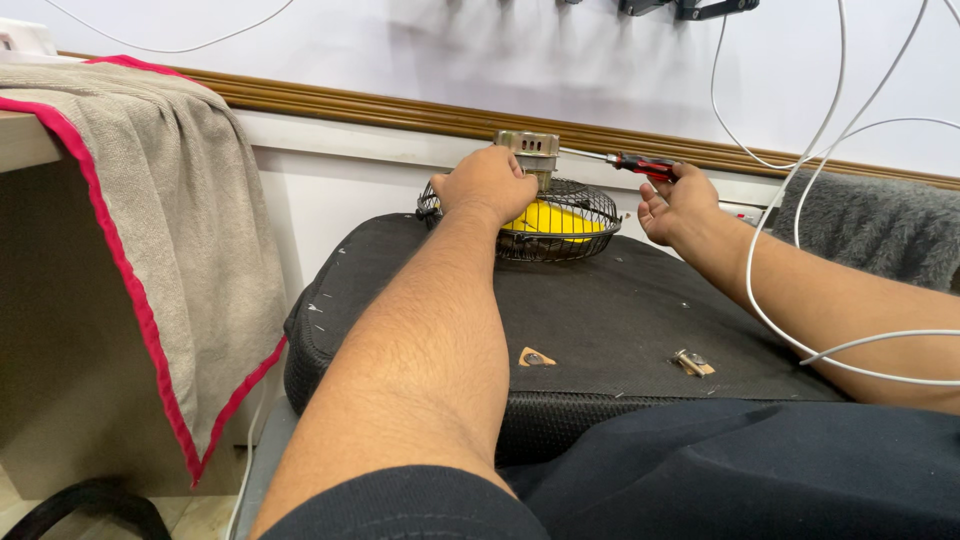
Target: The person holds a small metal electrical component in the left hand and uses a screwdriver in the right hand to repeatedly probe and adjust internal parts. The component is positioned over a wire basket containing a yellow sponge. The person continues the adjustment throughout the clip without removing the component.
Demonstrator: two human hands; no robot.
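A small fan lies face down on a black cushion (pixel 620 320): black wire cage (pixel 585 215), yellow blades (pixel 555 220) inside, metal motor (pixel 528 152) sticking up at the back. My left hand (pixel 487 183) rests on the cage beside the motor and grips it. My right hand (pixel 675 203) holds a screwdriver with a red and black handle (pixel 640 163); its thin shaft points left and its tip reaches the motor.
Two small metal brackets (pixel 536 357) (pixel 693 362) lie on the cushion near me. White cables (pixel 800 180) hang from the wall over my right arm. A beige towel with red trim (pixel 150 230) drapes over a desk at left. A grey fuzzy fabric (pixel 880 230) sits at right.
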